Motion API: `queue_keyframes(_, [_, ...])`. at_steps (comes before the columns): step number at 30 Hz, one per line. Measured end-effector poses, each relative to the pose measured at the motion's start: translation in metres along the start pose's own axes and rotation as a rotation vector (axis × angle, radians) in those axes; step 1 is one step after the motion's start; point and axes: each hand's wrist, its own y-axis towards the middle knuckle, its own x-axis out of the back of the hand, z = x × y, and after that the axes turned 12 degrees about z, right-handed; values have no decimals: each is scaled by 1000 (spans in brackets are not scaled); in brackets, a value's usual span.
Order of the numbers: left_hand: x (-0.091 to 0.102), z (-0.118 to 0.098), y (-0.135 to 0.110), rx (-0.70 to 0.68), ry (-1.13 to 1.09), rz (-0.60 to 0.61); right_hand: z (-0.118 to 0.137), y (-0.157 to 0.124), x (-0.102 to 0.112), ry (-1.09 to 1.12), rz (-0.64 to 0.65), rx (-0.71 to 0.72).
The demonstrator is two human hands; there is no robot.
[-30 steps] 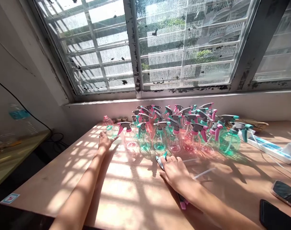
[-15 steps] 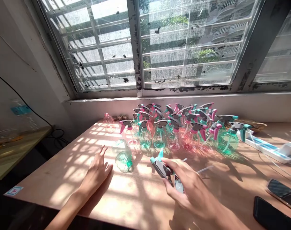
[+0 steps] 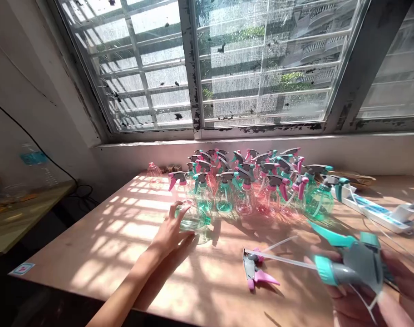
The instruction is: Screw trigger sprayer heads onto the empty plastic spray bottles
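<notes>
My left hand (image 3: 169,234) has its fingers curled round the base end of a clear green spray bottle (image 3: 197,221), tilted over just above or on the table; its open neck points right. My right hand (image 3: 350,297), blurred and close to the camera, holds a grey and teal trigger sprayer head (image 3: 360,263). The sprayer's thin white dip tube (image 3: 285,259) sticks out to the left. On the table between my hands lies a grey and pink trigger sprayer head (image 3: 253,268), its own tube angled up to the right.
Several finished spray bottles (image 3: 224,195) with pink or teal triggers stand in rows by the window wall. A pink bottle without a sprayer (image 3: 154,175) stands at the back left. At the right is a white power strip (image 3: 370,213) with cables.
My left hand has moved right and taken hold of the green bottle, which has turned. My right hand has lifted the teal sprayer off to the right, uncovering the pink sprayer.
</notes>
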Motion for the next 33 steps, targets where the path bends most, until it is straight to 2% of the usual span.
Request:
queue_keyframes(4, [-13, -43, -22, -28, -143, 16, -9, -10, -22, 112, -120, 17])
queue_keyframes(6, [-20, -66, -35, -42, -329, -4, -13, -10, -27, 115, -146, 4])
queue_keyframes(9, [-29, -95, -44, -4, -469, 12, -18, -9, -28, 128, -139, -38])
queue_keyframes(13, [-40, -118, -47, 6, -614, 67, -22, -15, -35, 95, -65, -149])
queue_keyframes(18, [-64, -129, -55, -7, -725, -30, -28, -22, -46, -58, 165, -302])
queue_keyframes(22, [-77, -126, -60, 17, -779, -53, -29, -21, -43, -99, 323, -379])
queue_keyframes(26, [-75, -127, -63, -13, -874, 39, -29, -20, -34, -47, 305, -424])
queue_keyframes(31, [-76, -131, -66, 123, -1187, 83, -36, -19, -21, -98, 272, -542])
queue_keyframes(33, [-78, -131, -67, 112, -1223, 130, -39, -20, -18, -101, 270, -563])
